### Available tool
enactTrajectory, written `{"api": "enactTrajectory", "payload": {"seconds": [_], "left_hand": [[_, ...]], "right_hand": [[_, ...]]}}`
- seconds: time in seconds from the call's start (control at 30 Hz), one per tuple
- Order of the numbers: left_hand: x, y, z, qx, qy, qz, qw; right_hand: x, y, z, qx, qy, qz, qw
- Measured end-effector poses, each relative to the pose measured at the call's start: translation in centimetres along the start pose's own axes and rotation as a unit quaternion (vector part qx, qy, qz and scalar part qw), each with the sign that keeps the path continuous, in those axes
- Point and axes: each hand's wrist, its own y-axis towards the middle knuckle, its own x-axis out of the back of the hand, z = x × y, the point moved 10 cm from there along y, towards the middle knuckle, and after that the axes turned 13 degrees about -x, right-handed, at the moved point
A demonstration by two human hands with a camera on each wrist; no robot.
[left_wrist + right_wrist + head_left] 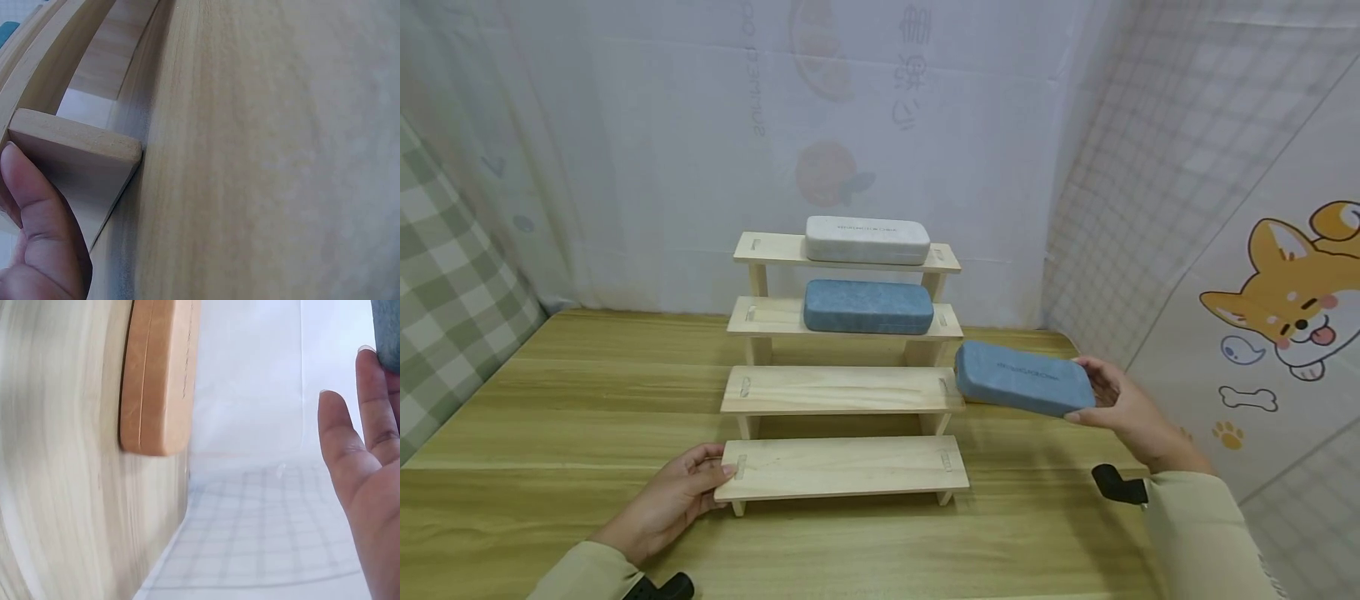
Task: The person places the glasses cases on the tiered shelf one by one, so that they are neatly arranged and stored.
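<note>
A four-step wooden display stand stands on the table. My left hand grips the left end of its lowest shelf, thumb on the top edge; in the left wrist view the thumb lies by the wooden leg. To the right of the stand, my right hand holds a blue glasses case by its right end, between thumb and fingers. The case is tilted, its left end close to the third shelf down. A white glasses case sits on the top shelf, another blue case on the second.
In the right wrist view an orange-brown case lies on the wooden table; the held case mostly hides it from the head view. A white printed cloth hangs behind, and a cloth with a cartoon dog stands on the right.
</note>
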Motion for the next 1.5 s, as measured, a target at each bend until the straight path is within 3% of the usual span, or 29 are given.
{"api": "enactTrajectory", "payload": {"seconds": [0.67,1.1,1.5], "left_hand": [[0.1,0.0,0.1,0.004,-0.002,-0.001,1.0],[0.1,0.0,0.2,0.003,0.001,-0.002,1.0],[0.1,-0.1,0.0,0.002,0.001,-0.003,1.0]], "right_hand": [[-5.3,2.0,3.9,0.053,0.056,0.074,0.9943],[-8.7,4.0,5.0,0.036,0.078,0.09,0.9923],[-11.1,5.0,5.9,0.019,0.046,0.084,0.9952]]}}
